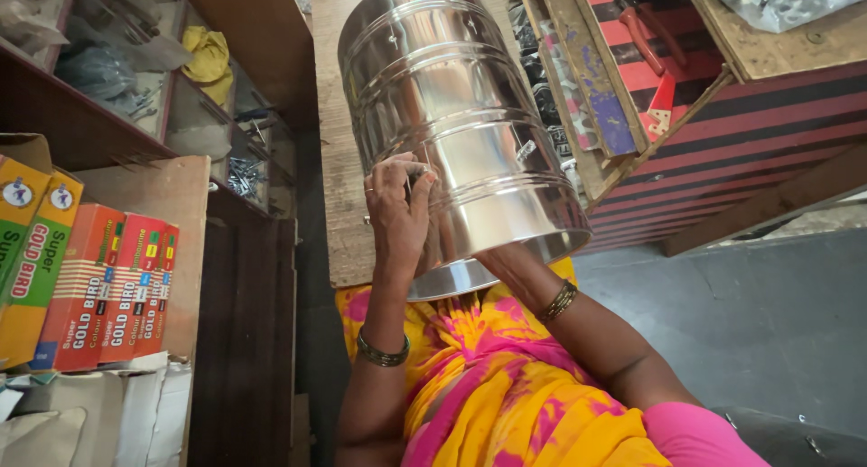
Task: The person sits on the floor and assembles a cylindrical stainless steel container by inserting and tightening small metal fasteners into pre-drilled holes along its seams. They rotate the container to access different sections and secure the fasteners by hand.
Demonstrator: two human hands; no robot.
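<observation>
A large shiny steel drum (452, 97) with ribbed bands lies tilted over a wooden board (336, 178), its open end toward me. My left hand (397, 210) presses on the drum's outer wall near the rim, fingertips pinched at a small fitting on the metal. My right forearm, with a bangle (559, 301) at the wrist, reaches into the open end, where the drum hides my right hand. A yellow and pink garment (488, 377) covers my lap below the drum.
Red and yellow-green cardboard boxes (99, 286) stand on a shelf at the left. Behind them are compartments with hardware and a yellow cloth (208, 56). A red and black striped bench (750, 124) with a red-handled tool (643, 35) stands at the right, above grey floor (759, 322).
</observation>
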